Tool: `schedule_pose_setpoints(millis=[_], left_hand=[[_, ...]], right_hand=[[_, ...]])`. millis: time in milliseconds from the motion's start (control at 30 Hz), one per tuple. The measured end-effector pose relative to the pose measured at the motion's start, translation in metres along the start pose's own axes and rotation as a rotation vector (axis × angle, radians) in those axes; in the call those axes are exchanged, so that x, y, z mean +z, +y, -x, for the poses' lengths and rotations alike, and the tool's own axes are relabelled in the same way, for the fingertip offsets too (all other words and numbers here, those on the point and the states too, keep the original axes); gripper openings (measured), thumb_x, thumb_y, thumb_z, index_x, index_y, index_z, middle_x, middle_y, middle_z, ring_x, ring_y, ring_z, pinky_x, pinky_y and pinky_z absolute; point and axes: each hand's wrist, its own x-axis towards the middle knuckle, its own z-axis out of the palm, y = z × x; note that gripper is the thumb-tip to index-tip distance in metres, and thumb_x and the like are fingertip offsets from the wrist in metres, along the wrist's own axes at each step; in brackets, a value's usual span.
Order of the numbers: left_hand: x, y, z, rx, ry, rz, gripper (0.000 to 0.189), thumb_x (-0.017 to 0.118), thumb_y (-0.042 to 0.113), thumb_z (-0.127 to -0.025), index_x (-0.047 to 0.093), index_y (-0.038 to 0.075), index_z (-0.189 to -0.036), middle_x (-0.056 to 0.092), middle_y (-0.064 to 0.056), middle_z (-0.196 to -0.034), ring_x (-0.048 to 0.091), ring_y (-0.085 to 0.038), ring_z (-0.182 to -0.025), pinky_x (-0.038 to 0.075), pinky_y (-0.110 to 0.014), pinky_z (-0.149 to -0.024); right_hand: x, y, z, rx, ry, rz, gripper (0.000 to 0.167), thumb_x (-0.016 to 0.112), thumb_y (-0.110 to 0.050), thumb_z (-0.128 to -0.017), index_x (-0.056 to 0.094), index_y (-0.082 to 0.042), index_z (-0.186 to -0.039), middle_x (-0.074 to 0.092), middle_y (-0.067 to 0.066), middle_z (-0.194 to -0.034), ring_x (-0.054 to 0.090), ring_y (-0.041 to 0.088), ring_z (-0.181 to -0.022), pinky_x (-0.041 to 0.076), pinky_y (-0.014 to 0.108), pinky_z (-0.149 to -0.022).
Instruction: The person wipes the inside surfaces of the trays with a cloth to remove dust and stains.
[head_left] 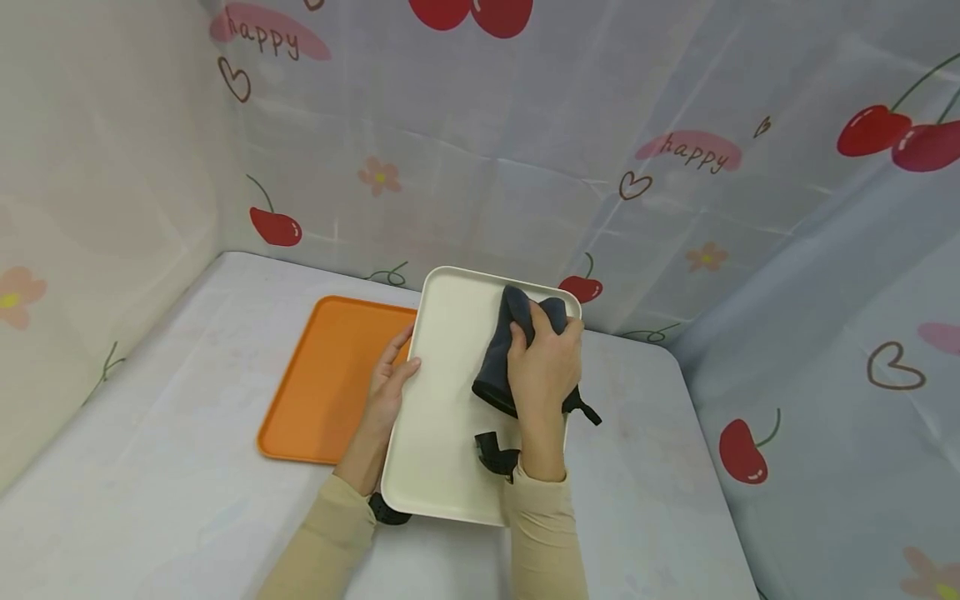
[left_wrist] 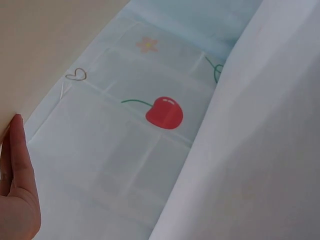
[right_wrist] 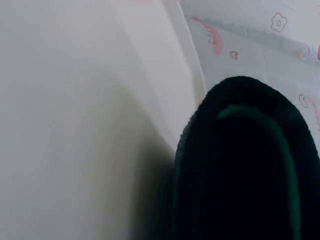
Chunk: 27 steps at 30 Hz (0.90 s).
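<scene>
Pale sheets (head_left: 510,108) bearing printed cherries (head_left: 277,228), hearts (head_left: 636,187) and flowers (head_left: 380,177) are hanging behind and on both sides of the white table (head_left: 637,467)

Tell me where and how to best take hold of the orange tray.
Grip the orange tray mid-way along its long left rim, coming from the left and slightly above. It lies flat on the table, and that raised edge seems the best hold: it is exposed, while the cream tray and left hand block the right side in the head view.
</scene>
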Motion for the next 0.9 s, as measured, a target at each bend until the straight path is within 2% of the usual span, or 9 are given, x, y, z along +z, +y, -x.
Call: schedule_pose_setpoints(millis=[233, 467, 667, 900], left_hand=[[-0.004, 0.002, -0.001, -0.012, -0.003, 0.041, 0.047, 0.045, 0.003, -0.100, 0.046, 0.024, -0.142, 0.069, 0.009, -0.110, 0.069, -0.007, -0.089, 0.059, -0.024, -0.074], [-0.005, 0.004, -0.002, -0.006, -0.003, 0.081, 0.046, 0.046, 0.003, -0.100, 0.049, 0.024, -0.141, 0.070, 0.008, -0.108, 0.070, -0.008, -0.087, 0.060, -0.025, -0.073], [-0.005, 0.003, -0.001, 0.013, -0.033, 0.075, 0.046, 0.045, 0.003, -0.100, 0.049, 0.024, -0.142, 0.069, 0.007, -0.110, 0.070, -0.008, -0.089, 0.060, -0.025, -0.074], [-0.003, 0.003, -0.001, 0.004, -0.027, 0.071, 0.045, 0.045, 0.003, -0.101, 0.050, 0.025, -0.139, 0.069, 0.008, -0.111, 0.070, -0.007, -0.089, 0.059, -0.024, -0.074]], right_hand=[[-0.007, 0.011, -0.003, 0.046, 0.022, 0.064, 0.034, 0.071, -0.022, -0.090, 0.069, -0.018, -0.123, 0.052, 0.026, -0.112, 0.057, 0.039, -0.092, 0.054, 0.055, -0.063], [-0.010, 0.027, -0.005, 0.114, 0.006, 0.022, 0.034, 0.071, -0.023, -0.090, 0.069, -0.018, -0.124, 0.051, 0.025, -0.117, 0.056, 0.040, -0.098, 0.052, 0.057, -0.070], [-0.009, 0.029, -0.004, 0.110, 0.033, 0.010, 0.034, 0.071, -0.023, -0.090, 0.069, -0.016, -0.123, 0.051, 0.026, -0.116, 0.057, 0.041, -0.095, 0.052, 0.057, -0.068], [-0.009, 0.027, -0.002, 0.117, 0.040, 0.009, 0.034, 0.071, -0.023, -0.090, 0.070, -0.016, -0.122, 0.051, 0.025, -0.115, 0.056, 0.041, -0.094, 0.051, 0.056, -0.068]])
